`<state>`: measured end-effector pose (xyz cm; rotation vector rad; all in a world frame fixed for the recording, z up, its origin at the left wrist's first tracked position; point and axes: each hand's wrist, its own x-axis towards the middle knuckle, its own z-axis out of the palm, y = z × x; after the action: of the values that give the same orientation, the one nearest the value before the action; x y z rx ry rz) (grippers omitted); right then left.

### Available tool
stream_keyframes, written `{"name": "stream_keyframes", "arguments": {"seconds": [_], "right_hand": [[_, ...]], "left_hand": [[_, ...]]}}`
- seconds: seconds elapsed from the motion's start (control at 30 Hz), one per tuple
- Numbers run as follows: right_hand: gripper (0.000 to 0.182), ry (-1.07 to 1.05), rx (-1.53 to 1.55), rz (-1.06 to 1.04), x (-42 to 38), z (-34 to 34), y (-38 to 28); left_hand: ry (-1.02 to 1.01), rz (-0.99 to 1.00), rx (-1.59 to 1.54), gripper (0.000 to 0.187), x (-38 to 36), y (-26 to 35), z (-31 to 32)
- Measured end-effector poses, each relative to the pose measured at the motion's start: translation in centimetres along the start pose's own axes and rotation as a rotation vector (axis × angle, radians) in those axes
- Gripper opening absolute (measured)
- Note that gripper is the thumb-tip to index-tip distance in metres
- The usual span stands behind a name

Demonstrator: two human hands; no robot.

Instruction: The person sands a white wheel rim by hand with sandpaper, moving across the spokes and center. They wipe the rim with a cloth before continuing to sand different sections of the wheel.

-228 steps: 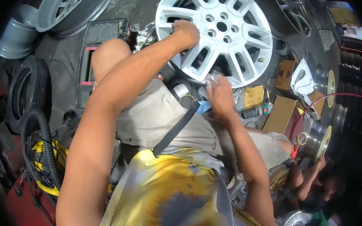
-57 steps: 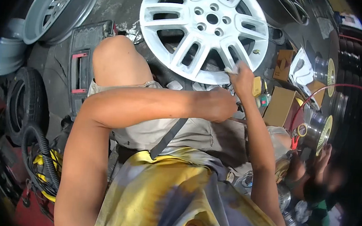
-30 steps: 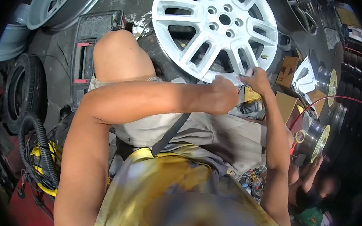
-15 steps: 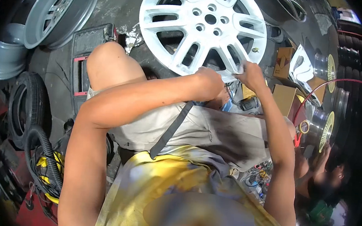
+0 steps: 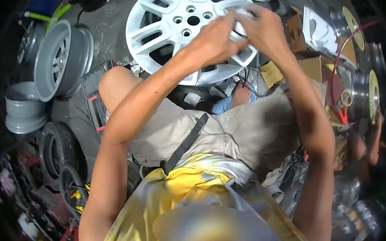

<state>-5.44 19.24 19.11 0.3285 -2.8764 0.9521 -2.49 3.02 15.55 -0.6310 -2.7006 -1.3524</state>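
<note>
The white multi-spoke wheel rim (image 5: 193, 21) lies in front of me, its hub and bolt holes facing up. Over its right side, my right hand (image 5: 265, 31) is closed on a small white piece (image 5: 242, 22), perhaps cloth or paper; blur hides its exact kind. My left hand (image 5: 213, 40) is just left of it above the spokes, thumb and fingers apart, fingertips close to the white piece. Whether they touch it is hard to make out. Both hands cover part of the rim's right side.
Silver rims (image 5: 52, 62) and a tyre (image 5: 58, 155) stand on the left. Cardboard boxes (image 5: 317, 69), papers (image 5: 320, 31) and red-handled scissors (image 5: 342, 109) are on the right, near a red hose (image 5: 338, 55). Another person's arm (image 5: 375, 139) shows at the far right.
Both hands have moved from the rim's near edge up over its right side, and my left hand's fingers have spread. The view has shifted, so the rim appears further left.
</note>
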Motion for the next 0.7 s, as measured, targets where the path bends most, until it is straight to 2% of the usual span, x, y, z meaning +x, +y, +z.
{"name": "stream_keyframes", "arguments": {"seconds": [0.03,0.1,0.2,0.27,0.4,0.5,0.53,0.63,0.7], "right_hand": [[0.029,-0.021,0.008,-0.058,-0.2,0.4,-1.2],[0.030,-0.051,0.153,-0.048,-0.1,2.5,-0.7],[0.033,-0.036,0.170,-0.012,-0.8,2.8,-0.8],[0.038,-0.190,0.178,0.071,-1.0,2.3,-1.1],[0.041,-0.099,0.170,0.042,-0.7,2.4,-1.7],[0.038,-0.140,0.161,0.043,-0.7,2.0,-1.5],[0.037,-0.167,0.171,0.035,-0.7,1.6,-1.4],[0.036,-0.188,0.166,-0.022,-2.0,-0.2,-1.2],[0.037,-0.159,0.158,-0.016,-2.2,-1.3,-0.5]], "left_hand": [[-0.035,-0.094,-0.040,0.048,0.3,0.5,-0.8],[0.026,-0.031,0.183,0.039,0.5,-0.2,-1.5],[0.053,0.069,0.373,0.039,-1.2,-0.5,-1.4],[-0.044,0.023,0.442,0.040,-1.6,-0.2,-1.3],[-0.040,0.074,0.575,0.037,-1.9,0.0,-0.8],[-0.052,0.022,0.558,0.032,-2.0,-0.4,-0.9],[-0.016,0.072,0.564,0.030,-2.3,-0.8,-0.9],[-0.038,0.065,0.466,0.033,-5.3,-2.0,-0.1],[-0.130,0.034,0.609,0.039,-9.2,-2.1,1.2]]}}
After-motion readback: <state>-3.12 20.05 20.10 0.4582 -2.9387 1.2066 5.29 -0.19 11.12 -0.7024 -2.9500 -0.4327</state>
